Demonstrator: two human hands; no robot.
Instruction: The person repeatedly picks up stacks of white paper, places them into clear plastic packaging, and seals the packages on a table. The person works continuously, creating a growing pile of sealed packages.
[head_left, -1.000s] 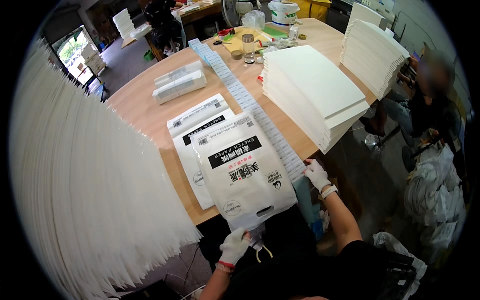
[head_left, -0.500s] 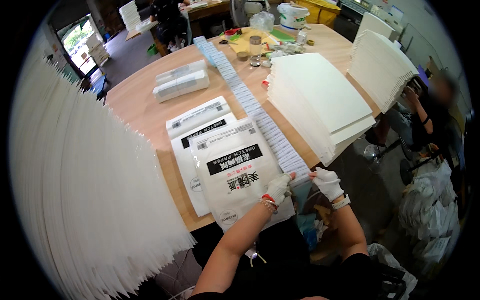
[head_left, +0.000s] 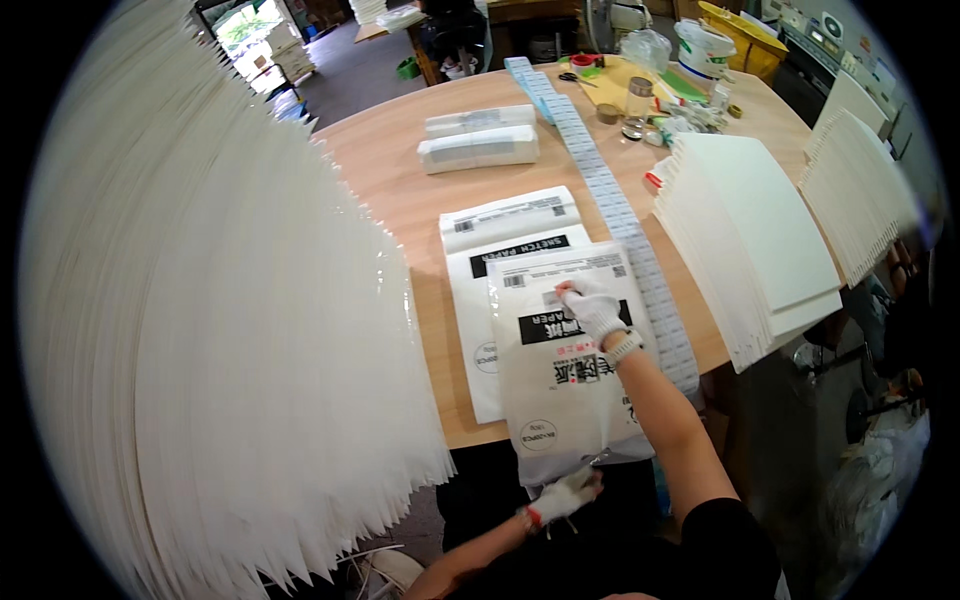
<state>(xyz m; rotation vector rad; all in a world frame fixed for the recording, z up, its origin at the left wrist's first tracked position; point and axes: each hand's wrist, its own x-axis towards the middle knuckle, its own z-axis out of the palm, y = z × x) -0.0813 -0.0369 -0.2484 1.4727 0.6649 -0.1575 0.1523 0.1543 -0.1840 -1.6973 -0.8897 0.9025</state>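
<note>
A clear-bagged pack of sketch paper (head_left: 535,395), white with a black printed band, lies on top of more bagged packs (head_left: 470,325) at the table's near edge. Over its upper half, my right hand (head_left: 595,312) in a white glove pinches a small pale label (head_left: 551,298) against the bag. My left hand (head_left: 567,497), gloved as well, is low by the pack's near edge, fingers curled beside crinkled clear plastic. What it grips there is hidden. Right of the pack runs a long strip of blue-white labels (head_left: 625,225), lying across the table.
A tall stack of white sheets (head_left: 260,330) fills the left side. Fanned stacks of white board (head_left: 750,230) stand at the right. Farther back are two wrapped bundles (head_left: 480,150), a glass jar (head_left: 637,108), scissors (head_left: 577,78) and a white bucket (head_left: 705,50).
My right hand has left the label strip's near end and moved onto the pack with a label. My left hand has dropped to the pack's near edge. The view has swung left.
</note>
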